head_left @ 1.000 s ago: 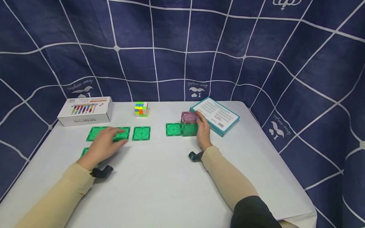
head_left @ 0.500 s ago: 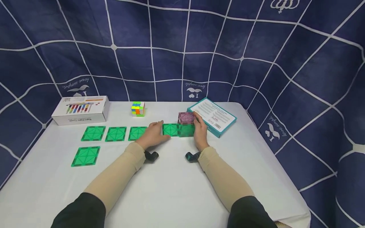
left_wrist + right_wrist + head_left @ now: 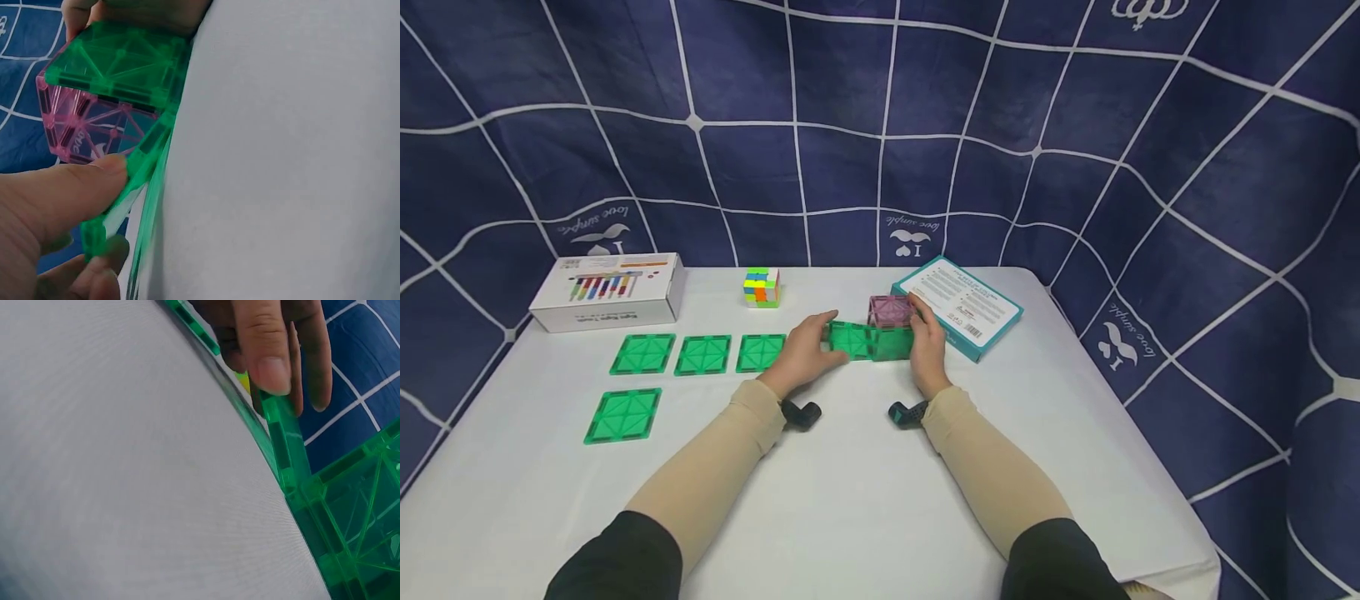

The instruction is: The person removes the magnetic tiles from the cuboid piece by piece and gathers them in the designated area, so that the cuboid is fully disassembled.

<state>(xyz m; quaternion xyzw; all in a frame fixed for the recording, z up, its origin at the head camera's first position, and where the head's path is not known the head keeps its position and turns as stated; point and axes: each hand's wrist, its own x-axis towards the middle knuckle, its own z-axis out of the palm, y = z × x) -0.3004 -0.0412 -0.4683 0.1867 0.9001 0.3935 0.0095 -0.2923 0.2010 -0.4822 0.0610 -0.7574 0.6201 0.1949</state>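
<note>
My left hand (image 3: 803, 354) pinches the outer edge of a green magnetic tile (image 3: 852, 341) between thumb (image 3: 103, 184) and fingers. That tile tilts up off the white table, its other edge against a small build of clear magnetic tiles. The build has a green upright panel (image 3: 892, 343) in front and pink tiles (image 3: 890, 310) behind. At its right side my right hand (image 3: 929, 354) holds it, fingers reaching round the pink part's far corner. In the right wrist view my left thumb (image 3: 269, 369) presses the raised tile (image 3: 284, 440); my right hand is out of that view.
Several loose green tiles (image 3: 642, 354) lie flat on the left of the table (image 3: 850, 500). A white box (image 3: 610, 292) and a puzzle cube (image 3: 762, 287) stand behind them. A teal-edged box (image 3: 962, 307) lies right behind the build. A dark blue cloth hangs behind the table.
My left hand has come right, from over the loose tiles to the tile beside the build, and has lifted its outer edge from flat. My right hand has stayed at the build.
</note>
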